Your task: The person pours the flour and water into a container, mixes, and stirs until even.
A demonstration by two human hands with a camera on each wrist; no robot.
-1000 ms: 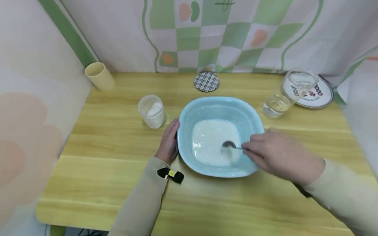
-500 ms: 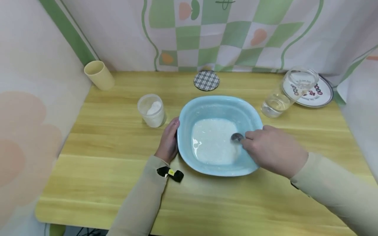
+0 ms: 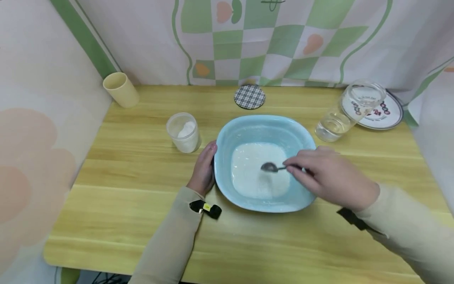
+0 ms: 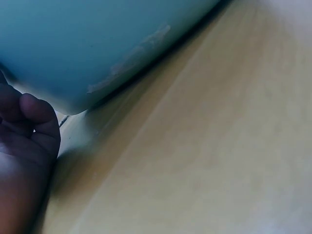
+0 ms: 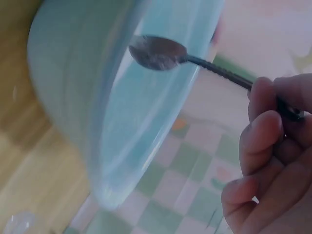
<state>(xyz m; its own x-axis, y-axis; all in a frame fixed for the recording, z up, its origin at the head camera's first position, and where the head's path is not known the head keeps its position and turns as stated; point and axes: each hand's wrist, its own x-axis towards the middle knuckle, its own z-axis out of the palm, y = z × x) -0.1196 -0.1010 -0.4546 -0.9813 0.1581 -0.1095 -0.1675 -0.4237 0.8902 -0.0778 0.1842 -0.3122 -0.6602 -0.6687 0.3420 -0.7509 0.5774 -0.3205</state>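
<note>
A light blue basin stands on the table, a milky white liquid covering its bottom. My left hand holds its left side, thumb along the outer wall just below the rim; in the left wrist view the curled fingers are beside the basin's lower wall. On the other side, my right hand pinches the dark handle of a metal spoon between thumb and fingers. The spoon's bowl is over the liquid, pointing left. In the right wrist view the wet spoon shows against the basin's inside wall.
A clear cup of white powder stands left of the basin. Behind are a yellow cup and a checked round coaster. At the back right, a tall glass partly filled with clear liquid stands in front of a patterned plate.
The spoon has moved right, then back left over the liquid, with my right hand following. My left hand and the basin have stayed in place.
</note>
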